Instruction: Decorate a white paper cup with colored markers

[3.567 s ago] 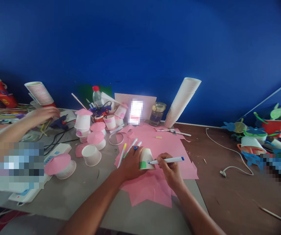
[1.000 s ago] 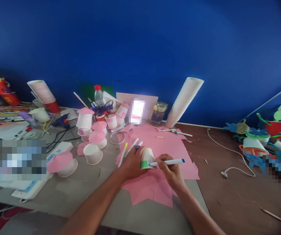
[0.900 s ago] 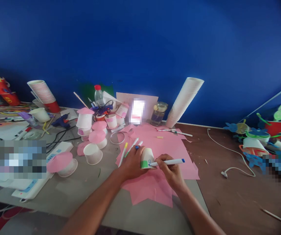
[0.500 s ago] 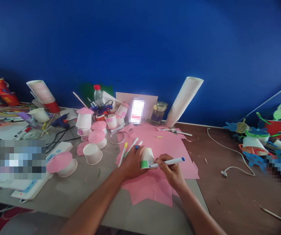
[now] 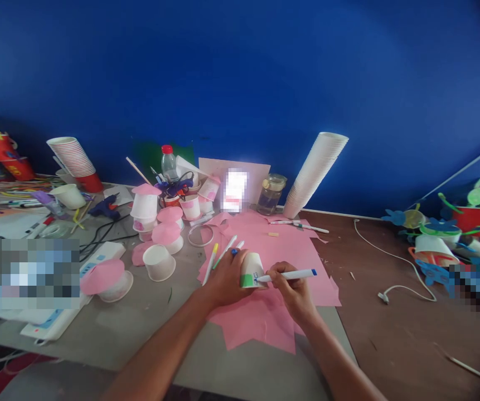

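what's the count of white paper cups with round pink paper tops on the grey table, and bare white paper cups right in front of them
white paper cups with round pink paper tops: 4
bare white paper cup: 1
total: 5

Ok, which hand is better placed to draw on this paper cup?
Probably the right hand: it holds the white marker, tip at the paper cup, while the left hand grips the cup.
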{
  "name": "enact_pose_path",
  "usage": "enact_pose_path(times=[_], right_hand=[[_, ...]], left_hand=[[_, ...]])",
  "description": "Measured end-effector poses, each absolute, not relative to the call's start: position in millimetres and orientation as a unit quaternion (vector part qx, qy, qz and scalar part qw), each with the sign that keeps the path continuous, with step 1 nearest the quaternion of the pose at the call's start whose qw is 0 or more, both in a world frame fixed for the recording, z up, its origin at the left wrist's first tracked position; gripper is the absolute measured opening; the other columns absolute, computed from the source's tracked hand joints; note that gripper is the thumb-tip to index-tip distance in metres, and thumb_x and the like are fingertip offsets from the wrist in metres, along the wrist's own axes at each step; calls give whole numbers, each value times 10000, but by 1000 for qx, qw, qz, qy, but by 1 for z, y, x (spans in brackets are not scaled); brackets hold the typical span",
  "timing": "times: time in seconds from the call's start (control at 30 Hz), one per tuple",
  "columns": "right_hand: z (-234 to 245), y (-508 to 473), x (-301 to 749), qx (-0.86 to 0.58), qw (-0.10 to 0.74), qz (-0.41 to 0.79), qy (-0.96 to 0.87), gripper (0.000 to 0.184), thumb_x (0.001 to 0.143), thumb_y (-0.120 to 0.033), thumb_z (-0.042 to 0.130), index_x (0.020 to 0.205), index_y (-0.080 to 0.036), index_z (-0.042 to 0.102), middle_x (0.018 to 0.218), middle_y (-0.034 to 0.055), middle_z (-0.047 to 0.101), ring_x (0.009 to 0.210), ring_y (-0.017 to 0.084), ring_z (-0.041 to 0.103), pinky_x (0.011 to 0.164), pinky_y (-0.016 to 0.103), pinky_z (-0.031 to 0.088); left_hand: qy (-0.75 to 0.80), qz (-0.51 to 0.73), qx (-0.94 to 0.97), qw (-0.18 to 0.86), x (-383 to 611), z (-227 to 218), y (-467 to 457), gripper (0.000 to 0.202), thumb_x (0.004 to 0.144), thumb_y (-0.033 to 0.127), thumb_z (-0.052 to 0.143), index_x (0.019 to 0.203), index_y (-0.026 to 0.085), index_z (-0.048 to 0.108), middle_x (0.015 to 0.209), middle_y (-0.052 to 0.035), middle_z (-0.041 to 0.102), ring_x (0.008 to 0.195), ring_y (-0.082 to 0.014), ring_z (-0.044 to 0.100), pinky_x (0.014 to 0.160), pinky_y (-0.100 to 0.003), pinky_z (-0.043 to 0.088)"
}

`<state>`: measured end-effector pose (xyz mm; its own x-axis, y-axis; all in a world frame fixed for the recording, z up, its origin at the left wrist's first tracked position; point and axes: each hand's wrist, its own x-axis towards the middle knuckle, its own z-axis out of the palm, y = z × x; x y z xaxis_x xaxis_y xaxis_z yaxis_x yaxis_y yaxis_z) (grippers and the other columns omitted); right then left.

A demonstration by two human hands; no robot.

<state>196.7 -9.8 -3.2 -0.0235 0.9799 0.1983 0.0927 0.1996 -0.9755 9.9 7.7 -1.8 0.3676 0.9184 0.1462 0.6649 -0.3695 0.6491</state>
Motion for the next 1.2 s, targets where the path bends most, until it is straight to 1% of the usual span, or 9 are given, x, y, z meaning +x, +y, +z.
enact_pose_path(times=[0.3, 0.47, 0.7, 1.0, 1.1, 1.2], right_hand=[[2, -12, 195, -471, 524, 415, -576, 251, 815, -379, 617, 651, -194, 573, 591, -14, 506, 544, 124, 455, 511, 239, 396], [5, -12, 194, -472, 524, 412, -577, 244, 812, -373, 614, 647, -199, 570, 586, -13, 508, 534, 127, 457, 504, 242, 404], [6, -12, 193, -472, 525, 411, -577, 232, 811, -369, 611, 656, -200, 574, 585, -13, 517, 529, 129, 471, 499, 242, 412], [5, -11, 194, -470, 521, 408, -585, 234, 809, -364, 609, 646, -201, 567, 594, -5, 533, 557, 143, 492, 511, 249, 418], [2, -11, 196, -471, 517, 412, -585, 230, 813, -359, 602, 650, -203, 562, 603, -4, 529, 572, 144, 483, 522, 251, 411], [-1, -11, 198, -467, 506, 421, -590, 239, 829, -363, 583, 654, -204, 555, 612, -4, 519, 576, 140, 456, 522, 252, 385]], left_hand=[[502, 262, 787, 246, 10, 1, 7, 853, 708, 628, 710, 1369, 181, 409, 1415, -221, 431, 1340, -396, 411, 1022, -578, 439], [500, 260, 786, 252, 10, 1, 7, 844, 712, 633, 705, 1373, 206, 398, 1423, -207, 429, 1359, -395, 389, 1024, -592, 430], [506, 253, 784, 258, 10, 2, 7, 862, 710, 619, 713, 1380, 178, 396, 1430, -228, 416, 1361, -405, 382, 1034, -594, 420], [506, 256, 783, 257, 10, -1, 7, 864, 707, 645, 700, 1377, 189, 401, 1413, -220, 429, 1339, -411, 405, 996, -584, 455], [503, 255, 784, 257, 9, -1, 8, 858, 708, 625, 706, 1380, 186, 401, 1404, -218, 433, 1339, -407, 406, 1005, -572, 454], [504, 250, 787, 253, 9, -2, 8, 828, 720, 566, 713, 1385, 195, 390, 1391, -206, 438, 1333, -394, 417, 1000, -554, 463]])
